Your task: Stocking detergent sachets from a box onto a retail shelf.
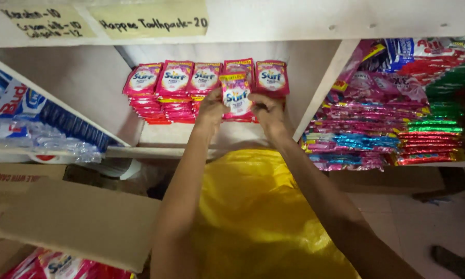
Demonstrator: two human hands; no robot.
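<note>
Far left, sloped white shelf w/ clear-wrapped blue-and-white packs (33, 132) lying along it. Below, brown cardboard box flap (77, 222) at lower-left corner; more pink sachets (62, 264) show under it. Centre compartment: white wooden shelf (155, 135) carries stacks of pink-and-red plastic sachets (165, 90) in a row along its back wall, top ones standing upright. Left hand (210, 107) & right hand (270, 111) reach in together, both clamped on one small pink plastic sachet (236, 96), held upright betw. them just in front of the stacks, at mid-shelf, nearer its right end. Yellow plastic bag (258, 217) spreads below the shelf's front edge, betw. the forearms. Right compartment: piled foil sachets, pink, blue, red & green (387, 134), stacked up to its front edge.
</note>
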